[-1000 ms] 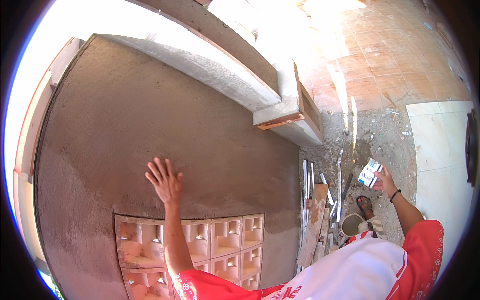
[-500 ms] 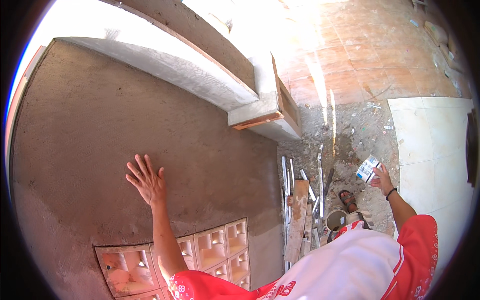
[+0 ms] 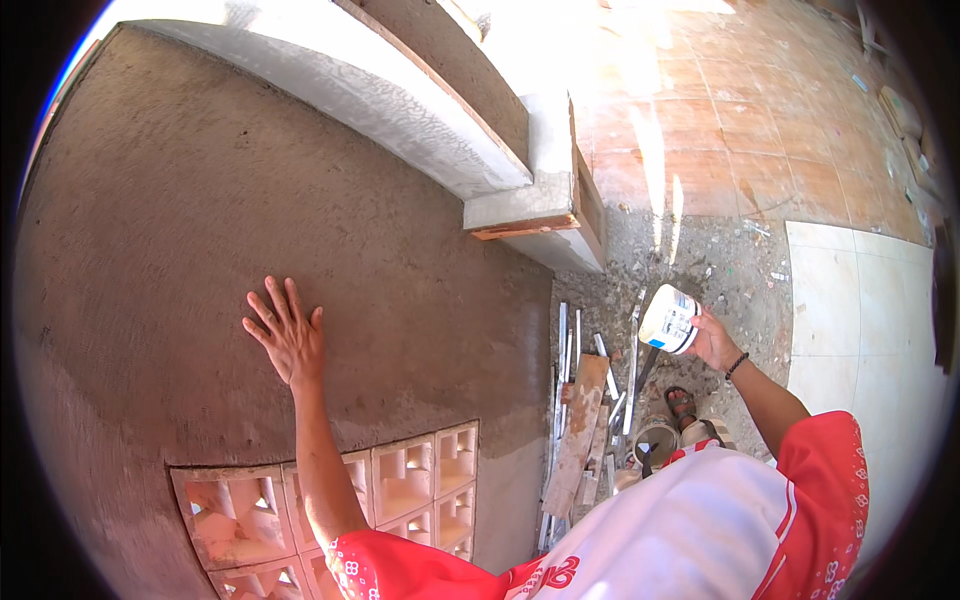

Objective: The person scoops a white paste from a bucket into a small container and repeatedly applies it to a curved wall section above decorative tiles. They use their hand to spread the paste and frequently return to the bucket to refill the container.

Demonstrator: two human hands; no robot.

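My left hand [image 3: 289, 342] has its fingers spread, palm toward the brown, freshly plastered wall [image 3: 170, 230]; it looks to be resting flat on the surface. Out to the right, my right hand [image 3: 713, 342] grips a small white plastic tub [image 3: 668, 320] with dark and blue print around its side. The tub is tilted, with its pale end toward the wall. Whatever is inside it cannot be made out. Below the left forearm, a panel of pinkish openwork vent blocks [image 3: 408, 480] is set into the wall.
A concrete ledge [image 3: 400, 110] juts from the wall, ending in a corner block [image 3: 520, 207]. Planks [image 3: 577, 430] and pale metal strips [image 3: 562, 350] lie by the wall's foot. A bucket [image 3: 655, 440] stands near my sandalled foot [image 3: 681, 403]. White tiles [image 3: 825, 290] border the rubble floor.
My right hand has brought the tub leftward and slightly up, nearer the wall, and turned it more on its side. The left hand keeps its spread pose at nearly the same place.
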